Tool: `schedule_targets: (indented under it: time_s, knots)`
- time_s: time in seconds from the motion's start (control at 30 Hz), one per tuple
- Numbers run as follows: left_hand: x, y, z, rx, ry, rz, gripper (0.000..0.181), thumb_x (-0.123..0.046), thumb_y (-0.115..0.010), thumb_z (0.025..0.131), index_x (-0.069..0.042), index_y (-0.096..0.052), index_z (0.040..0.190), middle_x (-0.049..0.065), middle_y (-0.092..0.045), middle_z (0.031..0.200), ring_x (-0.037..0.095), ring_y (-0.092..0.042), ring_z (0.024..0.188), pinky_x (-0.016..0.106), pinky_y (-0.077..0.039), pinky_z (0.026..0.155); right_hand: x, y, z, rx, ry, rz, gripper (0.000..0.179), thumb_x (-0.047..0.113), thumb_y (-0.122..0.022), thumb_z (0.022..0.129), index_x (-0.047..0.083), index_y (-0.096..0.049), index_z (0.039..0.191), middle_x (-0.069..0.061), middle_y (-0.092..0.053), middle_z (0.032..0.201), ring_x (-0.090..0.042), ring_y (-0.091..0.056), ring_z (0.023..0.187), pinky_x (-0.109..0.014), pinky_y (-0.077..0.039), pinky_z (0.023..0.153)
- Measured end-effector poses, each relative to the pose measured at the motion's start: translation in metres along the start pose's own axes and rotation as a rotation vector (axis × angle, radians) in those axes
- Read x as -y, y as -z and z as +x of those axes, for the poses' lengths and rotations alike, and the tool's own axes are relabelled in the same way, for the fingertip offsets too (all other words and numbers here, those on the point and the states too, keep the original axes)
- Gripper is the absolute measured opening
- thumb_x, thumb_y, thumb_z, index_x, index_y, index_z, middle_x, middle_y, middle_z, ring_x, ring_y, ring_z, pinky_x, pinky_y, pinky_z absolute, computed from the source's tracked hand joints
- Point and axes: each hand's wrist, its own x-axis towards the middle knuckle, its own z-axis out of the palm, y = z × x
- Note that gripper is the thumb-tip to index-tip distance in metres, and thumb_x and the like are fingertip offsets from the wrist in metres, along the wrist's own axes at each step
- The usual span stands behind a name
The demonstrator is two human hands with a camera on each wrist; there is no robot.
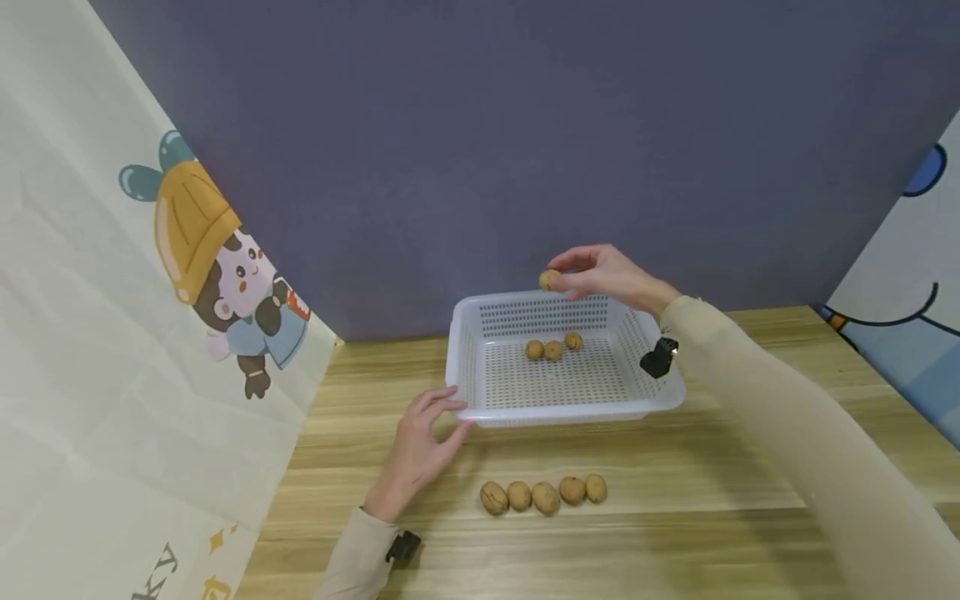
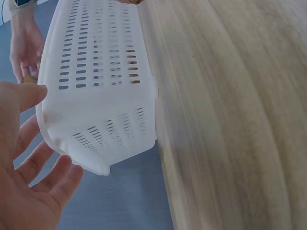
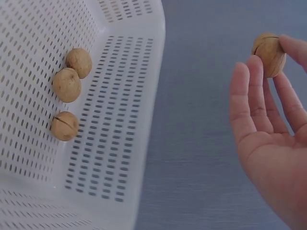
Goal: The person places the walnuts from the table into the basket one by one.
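Note:
My right hand (image 1: 603, 273) pinches a walnut (image 3: 269, 53) between thumb and fingertips, above the far rim of a white slotted plastic basket (image 1: 562, 414). Inside the basket, three walnuts (image 1: 553, 351) lie close together on the floor toward the back wall; the right wrist view shows them too. At the basket's near left corner is my left hand (image 1: 420, 450), thumb and fingers spread around the corner with the fingertips right at the rim. Several more walnuts (image 1: 545, 498) form a row on the table in front of the basket.
The basket stands on a wood-grain table (image 1: 697, 533) with a dark blue-grey wall (image 1: 480, 150) rising behind it. On the left is a pale panel with a cartoon figure (image 1: 240, 275); another printed panel (image 1: 922, 333) borders the right side.

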Motion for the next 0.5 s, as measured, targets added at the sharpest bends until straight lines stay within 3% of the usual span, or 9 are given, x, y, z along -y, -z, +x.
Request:
schedule_targets:
  time_s: [0.2, 0.5]
  knots:
    - [0.0, 0.001, 0.001, 0.005, 0.02, 0.005, 0.029, -0.019, -0.089, 0.086, -0.01, -0.078, 0.112, 0.01, -0.071, 0.138, 0.032, -0.066, 0.13, 0.052, -0.054, 0.115, -0.02, -0.006, 0.015, -0.047, -0.045, 0.015, 0.054, 0.04, -0.079, 0.097, 0.012, -0.064, 0.141, -0.009, -0.07, 0.139, -0.022, -0.074, 0.101, -0.043, -0.062, 0.095]
    - [0.0, 0.0, 0.0, 0.003, 0.01, 0.012, 0.029, -0.018, -0.089, 0.086, -0.01, -0.077, 0.112, 0.011, -0.071, 0.138, 0.033, -0.066, 0.129, 0.053, -0.055, 0.114, -0.057, -0.015, 0.022, -0.063, -0.077, 0.024, 0.059, 0.036, -0.075, 0.101, 0.004, -0.057, 0.147, -0.02, -0.059, 0.151, -0.045, -0.059, 0.134, -0.063, -0.052, 0.113]
